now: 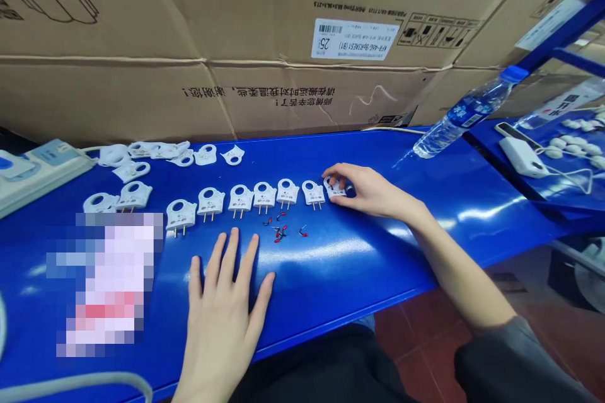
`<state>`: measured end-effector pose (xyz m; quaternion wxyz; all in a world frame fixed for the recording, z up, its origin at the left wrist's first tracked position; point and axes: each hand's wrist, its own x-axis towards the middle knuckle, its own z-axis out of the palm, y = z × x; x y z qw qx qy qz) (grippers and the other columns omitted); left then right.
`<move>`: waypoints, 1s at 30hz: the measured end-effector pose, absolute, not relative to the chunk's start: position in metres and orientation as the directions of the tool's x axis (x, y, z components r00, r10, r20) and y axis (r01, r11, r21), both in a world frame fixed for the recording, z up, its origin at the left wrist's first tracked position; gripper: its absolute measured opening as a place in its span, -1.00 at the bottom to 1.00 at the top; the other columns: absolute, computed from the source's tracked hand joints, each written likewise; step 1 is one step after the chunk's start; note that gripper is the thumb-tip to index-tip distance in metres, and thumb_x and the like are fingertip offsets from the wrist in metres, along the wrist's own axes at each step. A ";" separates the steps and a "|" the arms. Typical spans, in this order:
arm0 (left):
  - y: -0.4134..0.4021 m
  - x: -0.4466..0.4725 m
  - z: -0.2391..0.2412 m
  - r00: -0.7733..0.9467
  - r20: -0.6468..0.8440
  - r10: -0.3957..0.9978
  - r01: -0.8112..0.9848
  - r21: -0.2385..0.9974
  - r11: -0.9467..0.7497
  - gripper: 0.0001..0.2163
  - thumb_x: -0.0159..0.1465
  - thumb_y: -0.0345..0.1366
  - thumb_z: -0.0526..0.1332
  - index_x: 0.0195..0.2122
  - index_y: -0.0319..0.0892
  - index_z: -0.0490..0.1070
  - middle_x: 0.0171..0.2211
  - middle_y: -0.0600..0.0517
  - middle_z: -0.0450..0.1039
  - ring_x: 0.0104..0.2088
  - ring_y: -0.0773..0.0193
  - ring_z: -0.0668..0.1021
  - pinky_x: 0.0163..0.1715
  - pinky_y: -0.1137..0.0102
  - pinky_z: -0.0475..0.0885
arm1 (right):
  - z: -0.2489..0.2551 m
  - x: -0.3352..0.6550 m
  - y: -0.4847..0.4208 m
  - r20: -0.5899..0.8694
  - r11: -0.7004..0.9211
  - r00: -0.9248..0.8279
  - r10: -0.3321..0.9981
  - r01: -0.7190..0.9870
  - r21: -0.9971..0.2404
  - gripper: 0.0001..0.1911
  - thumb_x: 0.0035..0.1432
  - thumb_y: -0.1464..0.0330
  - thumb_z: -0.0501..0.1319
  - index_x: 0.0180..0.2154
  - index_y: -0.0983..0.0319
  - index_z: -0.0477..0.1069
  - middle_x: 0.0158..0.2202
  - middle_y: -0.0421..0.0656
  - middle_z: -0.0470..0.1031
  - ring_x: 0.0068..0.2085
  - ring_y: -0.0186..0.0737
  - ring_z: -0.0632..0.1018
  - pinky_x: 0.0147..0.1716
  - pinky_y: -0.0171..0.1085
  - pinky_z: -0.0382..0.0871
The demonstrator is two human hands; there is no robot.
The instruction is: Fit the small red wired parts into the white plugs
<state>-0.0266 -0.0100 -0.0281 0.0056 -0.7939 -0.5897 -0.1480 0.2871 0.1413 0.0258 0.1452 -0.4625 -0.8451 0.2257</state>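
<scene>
My left hand [225, 302] lies flat and open on the blue table [368, 252], fingers spread, just in front of a row of several white plug halves [250, 198] with metal prongs. My right hand [371, 192] is at the right end of that row, fingers curled on the last white plug piece [334, 187]. A few small red-and-black parts [281, 233] lie loose between my hands.
More white plug shells [165, 152] lie at the back left beside a power strip [40, 167]. Big cardboard boxes [265, 44] wall off the back. A water bottle [466, 113] lies at the right, near a white charger [522, 157].
</scene>
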 end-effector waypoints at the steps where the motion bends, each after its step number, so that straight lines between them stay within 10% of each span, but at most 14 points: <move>1: -0.010 -0.027 -0.028 0.261 0.242 0.935 0.937 0.169 -0.305 -0.40 0.49 -0.07 0.01 0.51 -0.09 0.02 0.52 -0.20 0.03 0.51 -0.15 0.10 0.43 -0.20 -0.03 | 0.026 0.287 0.141 0.036 0.469 -0.530 0.847 0.715 -0.518 -0.54 0.22 0.35 0.32 0.16 0.14 0.40 0.02 -0.11 0.58 -0.09 -0.09 0.59 -0.07 -0.13 0.47; 30: -0.010 -0.026 -0.027 0.240 0.224 0.945 0.938 0.196 -0.285 -0.40 0.49 -0.08 0.01 0.51 -0.06 0.01 0.52 -0.14 0.03 0.52 -0.11 0.07 0.44 -0.19 -0.05 | 0.026 0.290 0.141 0.054 0.523 -0.572 0.818 0.701 -0.485 -0.49 0.28 0.33 0.29 0.25 0.09 0.39 0.17 -0.09 0.55 0.10 0.00 0.58 0.09 -0.04 0.46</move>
